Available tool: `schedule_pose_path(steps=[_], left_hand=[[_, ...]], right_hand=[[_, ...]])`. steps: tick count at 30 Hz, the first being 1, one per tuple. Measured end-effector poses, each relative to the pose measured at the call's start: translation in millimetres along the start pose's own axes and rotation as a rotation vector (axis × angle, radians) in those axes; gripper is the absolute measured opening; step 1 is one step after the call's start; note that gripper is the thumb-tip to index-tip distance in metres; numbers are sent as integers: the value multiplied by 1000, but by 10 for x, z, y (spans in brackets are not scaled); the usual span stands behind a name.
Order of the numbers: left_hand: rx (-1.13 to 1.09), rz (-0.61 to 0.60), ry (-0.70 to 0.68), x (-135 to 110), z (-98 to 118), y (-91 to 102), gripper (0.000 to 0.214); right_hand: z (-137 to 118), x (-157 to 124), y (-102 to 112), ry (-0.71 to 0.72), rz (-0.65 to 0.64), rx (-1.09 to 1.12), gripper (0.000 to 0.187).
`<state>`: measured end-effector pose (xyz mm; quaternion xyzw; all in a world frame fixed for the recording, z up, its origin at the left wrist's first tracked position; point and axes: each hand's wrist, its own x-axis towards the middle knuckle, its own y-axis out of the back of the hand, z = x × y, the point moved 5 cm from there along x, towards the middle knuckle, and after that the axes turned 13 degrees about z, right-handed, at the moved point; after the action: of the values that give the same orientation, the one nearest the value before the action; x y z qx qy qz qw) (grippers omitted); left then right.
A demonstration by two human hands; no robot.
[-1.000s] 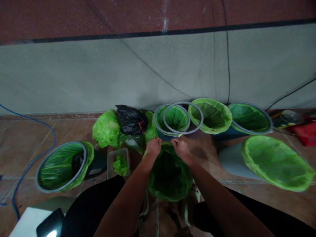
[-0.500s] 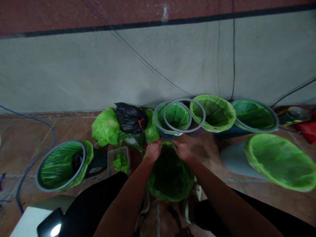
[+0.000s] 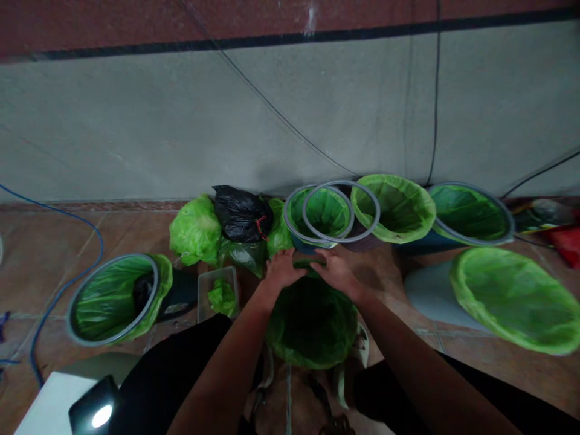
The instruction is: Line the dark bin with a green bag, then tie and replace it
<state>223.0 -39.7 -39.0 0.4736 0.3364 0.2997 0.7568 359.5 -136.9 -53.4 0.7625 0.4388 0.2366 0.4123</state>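
Note:
A trash bin lined with a green bag (image 3: 312, 332) stands between my feet, its mouth facing up toward me. My left hand (image 3: 284, 269) lies at the left of the far rim, fingers stretched and a little apart, thumb pointing inward. Opposite it, my right hand (image 3: 339, 273) rests at the right of the same rim with its fingers extended. Both hands touch or hover just over the bag's folded edge; exact contact is hard to make out. Behind the hands, a grey ring (image 3: 312, 228) lies across a lined blue bin (image 3: 327, 211).
More lined bins, a grey one (image 3: 426, 290) and a dark one (image 3: 179, 296), flank me. Against the wall lie a black tied bag (image 3: 240, 214) and a green bag (image 3: 197, 229). A clear tub (image 3: 203, 305), a blue hose (image 3: 67, 284) and a phone (image 3: 93, 405) are at left.
My fingers have loosened from the bag's edge at the far rim and spread out over it. The bin stays between my feet; the view has shifted slightly.

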Motion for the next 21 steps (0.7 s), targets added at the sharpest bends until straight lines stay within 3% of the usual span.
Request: schedule_pose_path(steps=[4,10,15,19,21], left_hand=[[-20,12,-82,73,46,-68,42],[69,1,-161,17,-19,-247,28],[71,-19,-69,-59,-79,-180,34],[-38,90,90,-185,-232,16,68],[-164,124,209,-276,-383,80,75]], right_hand=[[-91,97,-175,99,-89,-35,31],[7,28,-291,90,-186,-149,34],[32,25,-285,31,-196,-230,32],[101,16,-228,-52,-162,-220,26],[179,-44,-158,-115,-130,-205,24]])
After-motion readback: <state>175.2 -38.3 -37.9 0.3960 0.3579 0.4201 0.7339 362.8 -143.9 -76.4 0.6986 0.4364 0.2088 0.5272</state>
